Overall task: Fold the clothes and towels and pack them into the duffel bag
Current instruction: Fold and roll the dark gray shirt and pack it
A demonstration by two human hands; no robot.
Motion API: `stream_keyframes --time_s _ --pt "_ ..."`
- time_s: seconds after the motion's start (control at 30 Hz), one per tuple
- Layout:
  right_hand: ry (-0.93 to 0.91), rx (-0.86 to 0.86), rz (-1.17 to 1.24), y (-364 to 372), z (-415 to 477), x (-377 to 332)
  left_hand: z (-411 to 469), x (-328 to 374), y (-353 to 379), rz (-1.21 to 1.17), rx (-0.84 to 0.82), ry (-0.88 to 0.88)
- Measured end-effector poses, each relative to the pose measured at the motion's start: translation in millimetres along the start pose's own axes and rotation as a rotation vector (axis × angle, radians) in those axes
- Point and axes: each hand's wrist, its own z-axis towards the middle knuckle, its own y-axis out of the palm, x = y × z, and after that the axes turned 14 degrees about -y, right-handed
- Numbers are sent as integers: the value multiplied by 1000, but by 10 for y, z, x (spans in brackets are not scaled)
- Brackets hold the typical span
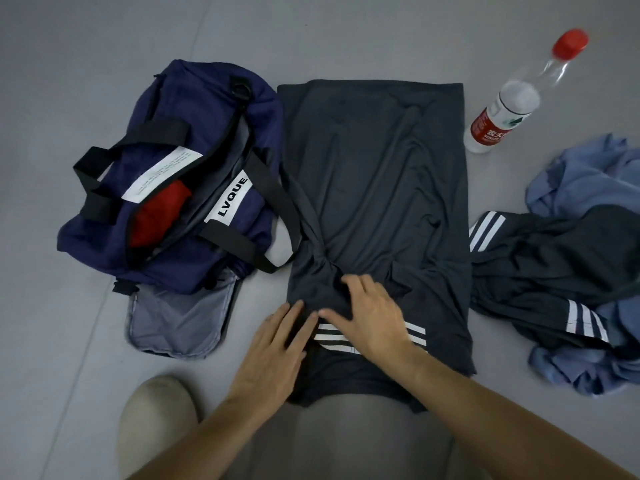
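A dark grey shirt (pixel 377 188) with white sleeve stripes lies spread on the floor in front of me, its sides folded inward. My left hand (pixel 273 355) rests flat on its near left edge with straight fingers. My right hand (pixel 370 317) lies over the bunched fabric near the stripes, fingers spread and pressing down. To the left sits the navy duffel bag (pixel 221 112), unzipped, with a red garment (pixel 156 213) inside.
A plastic water bottle (pixel 512 102) with a red cap stands at the back right. At the right lies a heap of a dark striped garment (pixel 554 265) and blue clothes (pixel 588 174). My knees (pixel 156 420) are at the bottom edge. The floor is grey.
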Motion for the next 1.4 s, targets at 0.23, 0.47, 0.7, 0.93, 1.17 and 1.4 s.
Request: stream_keyframes --time_s 0.23,0.47,0.7,0.93,1.17,1.4 --pt "-226 158 -194 -98 -123 295 -371 -107 123 133 -169 -31" --pt "-380 -335 -451 -210 -1149 932 -337 -28 52 86 -228 253" --pt "-343 -344 -410 -34 -1539 970 -228 -115 -64 203 -335 305" --pt "-395 -301 -424 -25 -1618 1135 -263 -120 7 312 -122 330" --pt "-316 -203 -436 182 -1789 1042 -186 123 142 128 21 70" --pt "-278 -64 -255 -44 -1619 943 77 170 -176 26 -29 58"
